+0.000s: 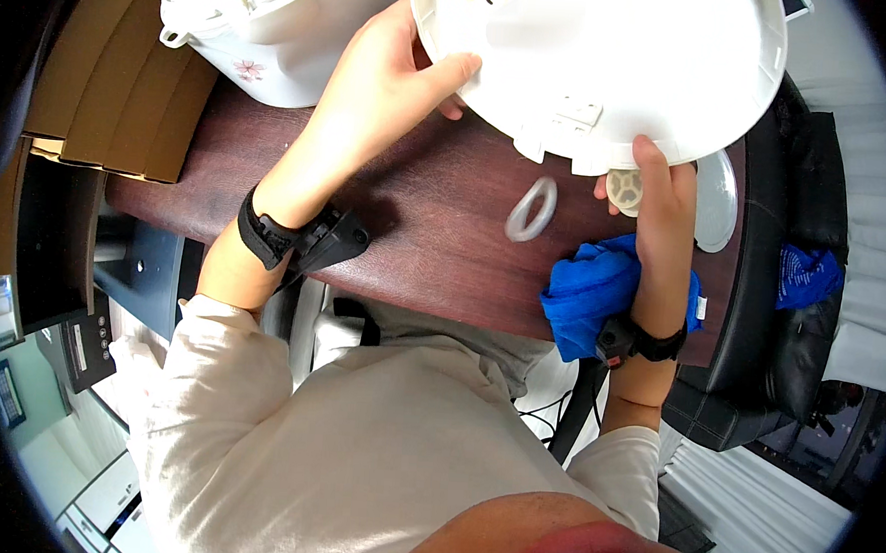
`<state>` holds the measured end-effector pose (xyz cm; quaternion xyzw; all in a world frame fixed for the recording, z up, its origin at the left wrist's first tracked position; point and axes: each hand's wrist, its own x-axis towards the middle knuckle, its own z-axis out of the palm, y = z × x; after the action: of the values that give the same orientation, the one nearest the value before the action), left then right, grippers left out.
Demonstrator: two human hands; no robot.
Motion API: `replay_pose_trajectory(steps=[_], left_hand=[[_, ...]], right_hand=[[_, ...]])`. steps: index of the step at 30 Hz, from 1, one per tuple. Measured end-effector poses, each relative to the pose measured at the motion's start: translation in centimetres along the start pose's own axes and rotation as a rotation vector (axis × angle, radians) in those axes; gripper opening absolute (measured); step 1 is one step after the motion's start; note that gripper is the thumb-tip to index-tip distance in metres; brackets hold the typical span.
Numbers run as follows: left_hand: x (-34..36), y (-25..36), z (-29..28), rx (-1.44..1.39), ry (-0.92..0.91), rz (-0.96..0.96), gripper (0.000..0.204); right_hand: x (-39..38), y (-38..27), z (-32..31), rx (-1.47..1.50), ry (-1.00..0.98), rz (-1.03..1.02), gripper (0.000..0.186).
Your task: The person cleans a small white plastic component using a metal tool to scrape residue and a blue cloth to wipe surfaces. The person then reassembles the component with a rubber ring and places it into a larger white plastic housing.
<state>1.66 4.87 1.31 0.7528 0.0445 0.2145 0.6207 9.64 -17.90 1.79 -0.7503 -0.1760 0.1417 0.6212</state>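
Observation:
A large white plastic lid (615,55) is held up over the table, its hinge tabs toward me. My left hand (414,70) is closed on its left rim, thumb on top and fingertips showing below. My right hand (658,183) grips the near right rim with the thumb on the lid. Beside the right fingers, just under the rim, is a small round cream-coloured part with spokes (625,191); whether those fingers hold it I cannot tell. A whitish translucent ring (532,209) lies on the table between my arms. Under my right forearm rests a crumpled blue cloth (593,284).
At the back left of the brown table (415,235) stands a white appliance body (295,38) with a flower print. Cardboard boxes (123,70) rise at the left. A silvery round plate (715,201) lies right of my right hand, near a black leather seat (753,293).

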Motion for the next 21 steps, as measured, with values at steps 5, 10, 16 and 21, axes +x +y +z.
replay_pose_trajectory(steps=[5, 10, 16, 21], left_hand=[[0.6, -0.3, -0.1, -0.054, -0.1, -0.108, 0.032], [0.7, -0.9, -0.1, -0.039, -0.12, -0.198, 0.033], [1.3, -3.2, -0.4, 0.054, -0.142, -0.288, 0.035], [1.0, -2.0, 0.4, 0.169, -0.284, -0.195, 0.041]], right_hand=[[1.0, 0.8, -0.9, 0.07, -0.105, 0.169, 0.035], [1.4, 1.6, -1.4, 0.036, -0.167, 0.154, 0.036], [1.3, 1.5, -1.1, -0.027, -0.128, 0.14, 0.036], [1.6, 1.9, -1.7, -0.01, -0.116, 0.143, 0.034]])
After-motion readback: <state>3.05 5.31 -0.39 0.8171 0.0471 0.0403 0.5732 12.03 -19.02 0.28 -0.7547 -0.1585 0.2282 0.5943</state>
